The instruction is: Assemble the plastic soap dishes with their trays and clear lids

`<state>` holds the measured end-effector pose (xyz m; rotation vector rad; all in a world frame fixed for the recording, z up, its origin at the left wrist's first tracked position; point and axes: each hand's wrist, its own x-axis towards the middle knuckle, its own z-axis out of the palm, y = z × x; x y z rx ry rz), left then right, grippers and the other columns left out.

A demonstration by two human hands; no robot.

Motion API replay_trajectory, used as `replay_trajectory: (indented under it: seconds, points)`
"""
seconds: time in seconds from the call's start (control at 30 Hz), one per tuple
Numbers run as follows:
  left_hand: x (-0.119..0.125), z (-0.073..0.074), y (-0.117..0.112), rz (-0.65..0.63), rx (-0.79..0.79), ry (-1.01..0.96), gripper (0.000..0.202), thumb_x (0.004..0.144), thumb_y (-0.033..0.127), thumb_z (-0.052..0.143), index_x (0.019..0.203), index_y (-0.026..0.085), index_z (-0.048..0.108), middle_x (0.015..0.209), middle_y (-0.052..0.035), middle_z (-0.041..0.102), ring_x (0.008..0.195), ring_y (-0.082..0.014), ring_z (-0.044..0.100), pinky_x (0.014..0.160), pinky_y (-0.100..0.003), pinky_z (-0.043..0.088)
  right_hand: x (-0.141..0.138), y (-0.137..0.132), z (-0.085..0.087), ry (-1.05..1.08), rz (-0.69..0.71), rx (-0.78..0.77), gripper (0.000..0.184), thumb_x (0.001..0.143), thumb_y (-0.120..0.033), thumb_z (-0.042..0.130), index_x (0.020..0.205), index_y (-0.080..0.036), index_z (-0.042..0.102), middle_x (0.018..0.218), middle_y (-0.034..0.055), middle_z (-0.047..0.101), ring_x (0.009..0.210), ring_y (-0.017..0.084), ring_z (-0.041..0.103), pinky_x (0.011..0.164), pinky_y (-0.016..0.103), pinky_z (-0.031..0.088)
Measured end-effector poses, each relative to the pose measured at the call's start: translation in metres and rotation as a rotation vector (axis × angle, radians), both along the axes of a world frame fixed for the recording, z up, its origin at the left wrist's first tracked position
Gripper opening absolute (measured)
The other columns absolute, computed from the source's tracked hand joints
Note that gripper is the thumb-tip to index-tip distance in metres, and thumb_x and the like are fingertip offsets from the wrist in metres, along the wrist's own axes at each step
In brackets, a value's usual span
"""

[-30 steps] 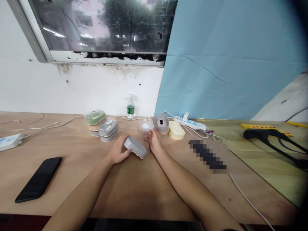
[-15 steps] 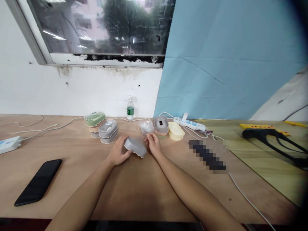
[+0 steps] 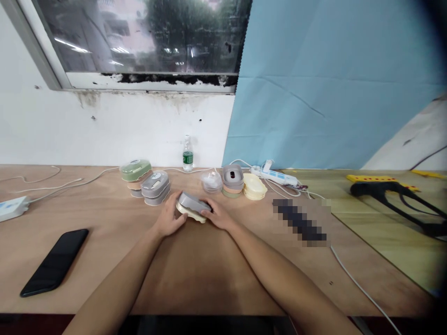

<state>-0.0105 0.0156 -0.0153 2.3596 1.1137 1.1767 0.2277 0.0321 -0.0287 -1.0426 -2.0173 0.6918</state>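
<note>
My left hand (image 3: 168, 219) and my right hand (image 3: 220, 214) grip a grey soap dish (image 3: 193, 203) from either side, just above the wooden table (image 3: 195, 274). A wavy cream tray (image 3: 190, 214) shows beneath its grey top. Close behind my hands stand stacked soap dishes: a green-topped stack (image 3: 135, 170), a grey stack (image 3: 155, 184), and a grey-and-orange stack (image 3: 232, 178). A clear plastic piece (image 3: 212, 181) rests between the stacks, near my right hand, with a pile of cream trays (image 3: 254, 186) beyond.
A water bottle (image 3: 187, 154) stands by the wall. A black phone (image 3: 54, 263) lies at the left, near a white power strip (image 3: 12, 208). Another power strip (image 3: 273, 176) and cables lie at the back. A pixelated object (image 3: 300, 221) lies to the right.
The clear piece now rests on the table, away from my right hand. Both hands have closed around the grey dish, and a cream tray now shows beneath it.
</note>
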Motion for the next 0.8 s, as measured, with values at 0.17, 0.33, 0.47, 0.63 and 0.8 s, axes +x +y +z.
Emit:
replay_trajectory:
  seconds: [0.17, 0.33, 0.47, 0.63, 0.8]
  points:
    - [0.0005, 0.0032, -0.0015, -0.081, 0.02, -0.025, 0.074, 0.083, 0.04, 0.055, 0.144, 0.016, 0.021, 0.144, -0.0168, 0.034, 0.133, -0.0306, 0.035, 0.109, -0.048, 0.031, 0.0047, 0.006, -0.0029, 0.15, -0.203, 0.013, 0.047, 0.09, -0.058, 0.038, 0.089, -0.02, 0.065, 0.078, 0.0045, 0.067, 0.071, 0.02, 0.064, 0.062, 0.03, 0.048]
    - [0.0006, 0.0069, -0.0025, -0.079, 0.018, 0.043, 0.065, 0.086, 0.041, 0.05, 0.143, 0.018, 0.028, 0.143, -0.0159, 0.037, 0.133, -0.0319, 0.035, 0.109, -0.051, 0.03, 0.0053, 0.0079, -0.0049, 0.319, -0.342, -0.109, 0.042, 0.086, -0.06, 0.044, 0.097, -0.023, 0.06, 0.07, -0.0002, 0.062, 0.042, 0.013, 0.052, 0.041, 0.025, 0.038]
    - [0.0015, 0.0057, -0.0025, -0.063, 0.017, 0.074, 0.058, 0.087, 0.04, 0.049, 0.139, 0.018, 0.035, 0.141, -0.016, 0.039, 0.131, -0.0316, 0.037, 0.106, -0.049, 0.034, 0.001, 0.0061, -0.0021, 0.214, -0.311, 0.004, 0.042, 0.08, -0.053, 0.058, 0.107, -0.022, 0.06, 0.076, 0.0012, 0.064, 0.06, 0.015, 0.057, 0.057, 0.028, 0.046]
    - [0.0018, 0.0039, -0.0026, -0.041, -0.01, 0.105, 0.053, 0.087, 0.041, 0.05, 0.134, 0.018, 0.041, 0.132, -0.0147, 0.049, 0.121, -0.03, 0.047, 0.101, -0.046, 0.039, -0.0015, 0.0004, 0.0031, 0.127, -0.407, 0.153, 0.039, 0.081, -0.046, 0.059, 0.109, -0.02, 0.06, 0.085, 0.0052, 0.066, 0.076, 0.019, 0.06, 0.073, 0.032, 0.049]
    - [0.0029, 0.0033, -0.0022, -0.04, -0.023, 0.124, 0.048, 0.086, 0.044, 0.051, 0.128, 0.019, 0.048, 0.124, -0.0133, 0.054, 0.115, -0.0292, 0.052, 0.097, -0.045, 0.043, 0.0055, 0.0032, 0.0021, 0.253, -0.49, 0.282, 0.043, 0.081, -0.042, 0.059, 0.118, -0.02, 0.054, 0.106, 0.0106, 0.065, 0.095, 0.024, 0.061, 0.088, 0.038, 0.048]
